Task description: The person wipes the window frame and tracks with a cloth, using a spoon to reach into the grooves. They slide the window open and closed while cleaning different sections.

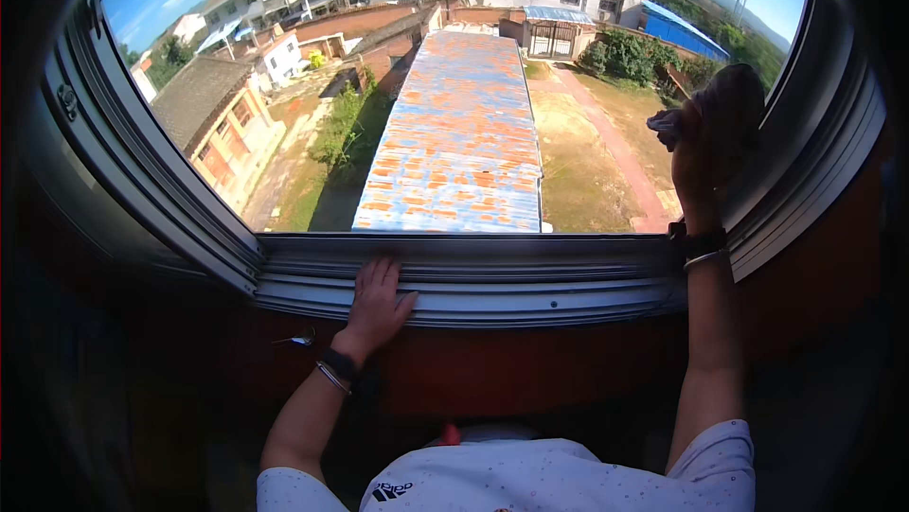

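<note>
My left hand (379, 306) lies on the silvery metal track of the window's lower frame (511, 296), fingers stretched out and nothing held. On the right, my right arm is raised, and my right hand (699, 160) is closed around a bunched, dark greyish cloth (731, 113). The cloth is near the right side of the window frame (812, 167), in shadow against the bright view. I cannot tell whether it touches the frame or any glass. A dark band and a light bracelet circle each wrist.
Below the track runs a dark reddish sill (473, 365), with a small shiny object (303, 336) left of my left wrist. The left window frame (142, 152) rises beside me. Far below outside lie a rusty blue metal roof (464, 133), a yard and buildings.
</note>
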A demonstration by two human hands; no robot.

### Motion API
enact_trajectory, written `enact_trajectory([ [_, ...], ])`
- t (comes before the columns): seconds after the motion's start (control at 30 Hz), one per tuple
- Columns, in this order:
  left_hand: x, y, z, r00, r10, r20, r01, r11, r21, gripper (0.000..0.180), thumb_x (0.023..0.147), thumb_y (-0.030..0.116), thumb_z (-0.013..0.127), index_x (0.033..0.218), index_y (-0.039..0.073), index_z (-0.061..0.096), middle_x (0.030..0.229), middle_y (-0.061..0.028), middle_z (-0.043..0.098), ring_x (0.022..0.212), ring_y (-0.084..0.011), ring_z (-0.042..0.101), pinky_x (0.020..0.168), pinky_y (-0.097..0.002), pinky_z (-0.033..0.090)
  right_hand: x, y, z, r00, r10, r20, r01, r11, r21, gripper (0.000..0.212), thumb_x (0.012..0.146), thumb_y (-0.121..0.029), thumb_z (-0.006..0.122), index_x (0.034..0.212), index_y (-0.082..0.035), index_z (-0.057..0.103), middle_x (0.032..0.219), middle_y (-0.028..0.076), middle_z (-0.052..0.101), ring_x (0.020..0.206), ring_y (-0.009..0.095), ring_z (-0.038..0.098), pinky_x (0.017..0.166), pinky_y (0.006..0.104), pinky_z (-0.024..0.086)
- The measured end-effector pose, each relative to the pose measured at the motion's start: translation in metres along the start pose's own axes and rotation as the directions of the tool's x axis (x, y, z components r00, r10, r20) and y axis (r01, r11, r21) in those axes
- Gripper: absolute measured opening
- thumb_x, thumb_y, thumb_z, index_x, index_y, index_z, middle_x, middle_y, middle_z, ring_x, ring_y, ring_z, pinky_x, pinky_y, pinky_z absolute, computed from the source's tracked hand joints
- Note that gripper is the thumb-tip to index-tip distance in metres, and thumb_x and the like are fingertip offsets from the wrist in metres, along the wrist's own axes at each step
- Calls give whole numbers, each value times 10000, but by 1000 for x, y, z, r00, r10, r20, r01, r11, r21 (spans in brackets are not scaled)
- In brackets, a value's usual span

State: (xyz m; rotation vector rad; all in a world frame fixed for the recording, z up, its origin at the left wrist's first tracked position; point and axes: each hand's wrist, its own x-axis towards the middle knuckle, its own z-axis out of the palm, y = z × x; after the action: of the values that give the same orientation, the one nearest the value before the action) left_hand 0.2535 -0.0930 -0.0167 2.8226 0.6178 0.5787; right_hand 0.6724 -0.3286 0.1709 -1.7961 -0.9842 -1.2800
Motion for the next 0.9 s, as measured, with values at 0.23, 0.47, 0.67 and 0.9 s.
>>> enact_trajectory([
  [0.23,-2,-5,-11,999,-25,-46,18,987,-160,545,840,268,660,1248,-63,514,1336,-244,463,1292,-397,389,1102,-473,288,-96,-188,58,899,-381,215,287,884,369,407,872,-213,638,1227,-24,567,1269,164,511,1264,382,413,1051,551,301],
  [0.47,-45,-1,-45,987,-73,-145,34,966,-256,420,809,142,697,1178,-20,579,1313,-223,496,1305,-400,391,1082,-460,349,-46,-354,99,764,-642,72,549,705,449,406,835,-126,557,1238,-82,571,1368,98,482,1354,340,328,1079,500,266],
  [0.67,-97,-8,-62,967,-182,-180,115,937,-330,359,842,115,659,1171,-9,587,1316,-208,497,1314,-384,388,1085,-459,349,-41,-468,124,677,-610,413,-326,254,910,250,929,-136,535,1174,-95,555,1143,131,601,1049,296,596,871,376,492],
  [0.9,-84,-11,-51,978,-149,-148,89,932,-353,353,847,98,653,1186,23,590,1320,-190,497,1320,-370,385,1085,-465,355,-59,-416,184,487,-862,142,-831,-407,380,374,907,-407,649,1071,-83,561,927,71,596,830,189,594,705,343,495],
])
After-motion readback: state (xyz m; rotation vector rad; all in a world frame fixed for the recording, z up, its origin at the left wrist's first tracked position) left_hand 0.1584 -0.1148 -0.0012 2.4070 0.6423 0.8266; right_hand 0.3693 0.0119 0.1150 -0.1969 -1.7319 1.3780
